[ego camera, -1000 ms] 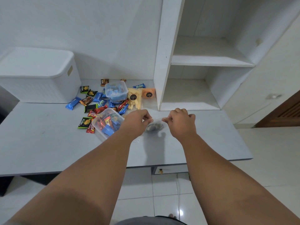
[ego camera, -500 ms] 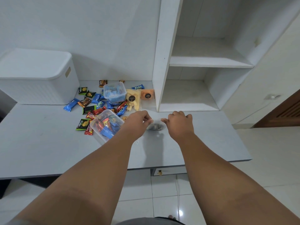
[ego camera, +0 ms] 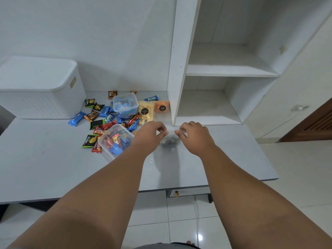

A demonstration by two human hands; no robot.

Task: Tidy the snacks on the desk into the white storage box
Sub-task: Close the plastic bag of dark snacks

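Over the pale grey tabletop (ego camera: 45,164), the left hand (ego camera: 150,134) and right hand (ego camera: 195,136) each pinch a top corner of a small clear plastic bag with dark contents (ego camera: 168,140); the fingers are narrowed on its upper edge, so the bag hangs between them. Just left sits a clear lidded tub of wrapped sweets (ego camera: 115,141) among scattered snack packets (ego camera: 91,115). Farther back, at the far left, stands the white lidded storage box (ego camera: 38,88).
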